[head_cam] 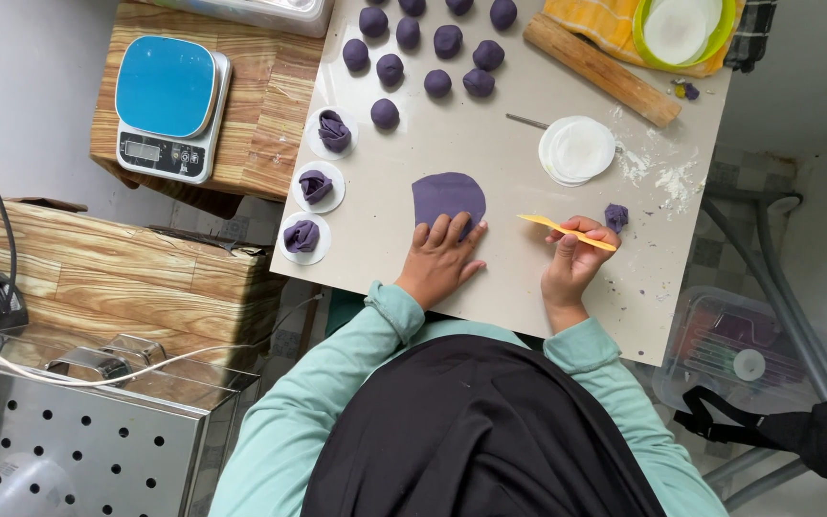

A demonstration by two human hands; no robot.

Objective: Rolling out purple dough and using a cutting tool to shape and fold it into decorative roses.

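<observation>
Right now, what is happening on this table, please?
A person presses the left hand on a flattened purple dough piece lying on the pale table. The right hand holds a thin yellow plastic blade above the table. Three folded purple dough shapes sit on white paper rounds, and purple dough balls wait at the far side.

Pale table [528, 153], wooden stool [260, 105], tiled floor [748, 172]
</observation>
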